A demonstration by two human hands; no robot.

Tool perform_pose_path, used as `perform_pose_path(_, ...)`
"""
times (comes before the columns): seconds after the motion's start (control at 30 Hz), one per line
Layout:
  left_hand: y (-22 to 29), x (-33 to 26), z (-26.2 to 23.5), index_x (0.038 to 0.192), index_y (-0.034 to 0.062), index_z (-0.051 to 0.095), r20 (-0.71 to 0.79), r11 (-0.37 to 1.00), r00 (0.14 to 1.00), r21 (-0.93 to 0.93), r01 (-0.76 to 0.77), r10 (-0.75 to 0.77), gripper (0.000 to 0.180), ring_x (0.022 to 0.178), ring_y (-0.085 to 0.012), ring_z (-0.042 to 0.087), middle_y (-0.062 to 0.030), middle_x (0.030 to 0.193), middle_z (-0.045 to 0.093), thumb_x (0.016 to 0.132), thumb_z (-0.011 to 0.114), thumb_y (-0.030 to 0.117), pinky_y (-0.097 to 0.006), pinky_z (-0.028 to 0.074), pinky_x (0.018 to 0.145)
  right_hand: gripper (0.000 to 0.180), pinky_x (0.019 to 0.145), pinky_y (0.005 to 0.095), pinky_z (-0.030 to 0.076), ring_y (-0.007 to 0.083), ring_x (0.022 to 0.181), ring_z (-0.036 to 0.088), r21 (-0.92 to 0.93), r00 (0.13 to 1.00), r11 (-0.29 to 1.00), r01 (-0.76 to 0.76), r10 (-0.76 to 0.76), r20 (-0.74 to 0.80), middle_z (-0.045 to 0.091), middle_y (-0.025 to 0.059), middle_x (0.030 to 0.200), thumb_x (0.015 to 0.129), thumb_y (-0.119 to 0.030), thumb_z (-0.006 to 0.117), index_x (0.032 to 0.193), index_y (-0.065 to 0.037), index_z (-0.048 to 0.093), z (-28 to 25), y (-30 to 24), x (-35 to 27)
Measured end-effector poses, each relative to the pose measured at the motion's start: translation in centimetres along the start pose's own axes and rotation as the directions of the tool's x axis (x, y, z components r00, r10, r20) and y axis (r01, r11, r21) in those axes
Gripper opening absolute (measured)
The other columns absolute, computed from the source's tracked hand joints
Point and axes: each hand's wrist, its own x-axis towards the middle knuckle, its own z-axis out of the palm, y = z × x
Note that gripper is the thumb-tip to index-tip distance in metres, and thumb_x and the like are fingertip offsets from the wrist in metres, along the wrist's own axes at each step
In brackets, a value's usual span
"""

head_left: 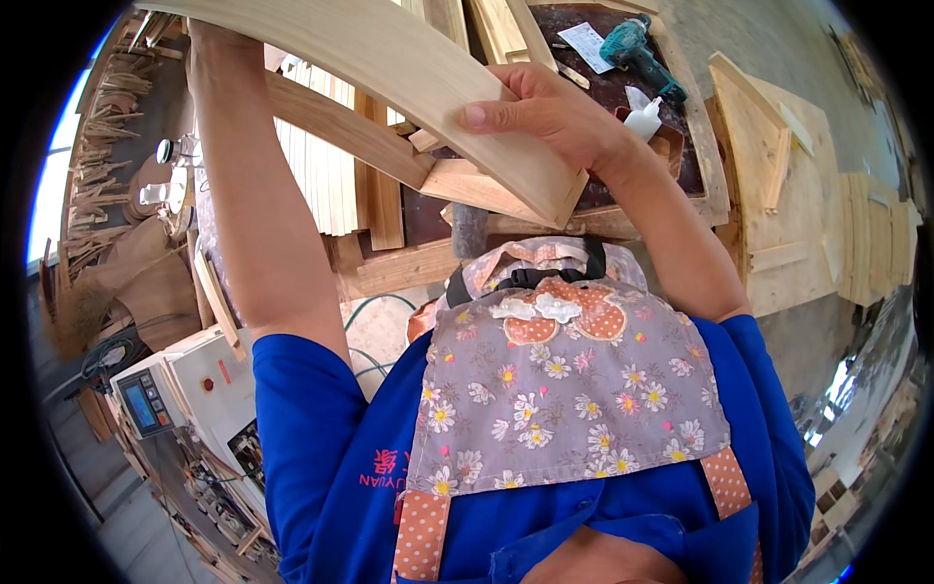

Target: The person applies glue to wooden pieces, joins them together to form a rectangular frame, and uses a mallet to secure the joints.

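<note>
A pale wooden frame (389, 60) of joined boards is tilted up in front of me, its near corner pointing to the right. My right hand (550, 115) grips it by that end, thumb on the board's broad face and fingers wrapped over the far edge. At the frame's far left end is my left hand (222, 39); only the wrist area shows, and the board hides its fingers. A short end piece (477, 185) joins the long board to a second rail (350, 131) behind it.
On the dark workbench (545, 29) lie a teal cordless drill (637, 54), a paper slip (586, 47) and a white squeeze bottle (643, 119). Pale slats (316, 161) stand stacked behind the frame. Plywood panels (788, 195) lie to the right; a control box (151, 399) stands at left.
</note>
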Motion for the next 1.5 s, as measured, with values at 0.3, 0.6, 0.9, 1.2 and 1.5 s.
perform_pose_path(0.3, -1.1, -8.3, -8.8, 0.103, 0.0034, 0.058, -0.533, 0.895, 0.774, 0.435, -0.098, 0.343, 0.032, 0.095, -0.0213, 0.057, -0.0105, 0.100, 0.062, 0.093, 0.051, 0.033, -0.036, 0.044, 0.084, 0.050, 0.063, 0.0245, 0.051, 0.0086, 0.072, 0.063, 0.184, 0.984, 0.983, -0.001, 0.033, -0.173, 0.067, 0.0064, 0.087, 0.081, -0.040, 0.072, 0.106, 0.002, 0.062, 0.9, 0.2, 0.8)
perform_pose_path(0.6, -10.0, -18.0, -17.4, 0.131, -0.0032, 0.041, -0.794, 0.925, 0.605, 0.265, 0.272, 0.050, 0.067, 0.120, -0.0284, 0.047, -0.0193, 0.116, 0.054, 0.087, 0.058, 0.045, -0.043, 0.040, 0.100, 0.062, 0.052, 0.0250, 0.054, 0.0098, 0.061, 0.063, 0.284, 0.933, 0.953, 0.102, 0.008, -0.360, 0.065, 0.0068, 0.080, 0.084, -0.059, 0.058, 0.102, 0.000, 0.060, -0.3, 1.6, 2.3)
perform_pose_path(0.9, -12.8, -18.2, -16.5, 0.128, -0.0063, 0.041, -0.345, 0.758, 0.910, -0.650, -0.056, -0.229, 0.066, 0.106, -0.0336, 0.056, -0.0246, 0.117, 0.054, 0.084, 0.059, 0.039, -0.049, 0.049, 0.090, 0.060, 0.047, 0.0263, 0.053, 0.0137, 0.055, 0.062, 0.560, 0.922, 0.789, 0.253, -0.021, -0.387, 0.059, 0.0045, 0.072, 0.083, -0.060, 0.056, 0.104, -0.004, 0.058, 0.0, 2.1, 2.5)
perform_pose_path(1.2, -14.6, -15.6, -13.1, 0.061, 0.0113, 0.044, -0.397, 0.508, 0.861, -0.838, -0.200, -0.317, 0.056, 0.057, -0.0120, 0.051, 0.0007, 0.059, 0.048, 0.074, 0.060, 0.063, -0.026, 0.039, 0.054, 0.051, 0.056, 0.0302, 0.051, 0.0128, 0.052, 0.055, 0.486, 0.830, 0.829, 0.277, 0.049, -0.556, 0.053, 0.0014, 0.060, 0.087, -0.062, 0.050, 0.080, -0.012, 0.058, 2.1, 1.4, 2.6)
perform_pose_path(1.5, -12.9, -13.6, -15.6, 0.053, 0.0155, 0.038, -0.617, 0.669, 0.687, -0.699, -0.253, -0.384, 0.051, 0.035, -0.0095, 0.040, 0.0030, 0.042, 0.040, 0.089, 0.039, 0.051, -0.021, 0.034, 0.038, 0.073, 0.076, 0.0325, 0.050, 0.0187, 0.074, 0.059, 0.791, 0.922, 0.582, 0.190, 0.172, -0.348, 0.061, 0.0102, 0.087, 0.077, -0.071, 0.054, 0.096, 0.000, 0.060, 0.6, 2.1, 2.6)
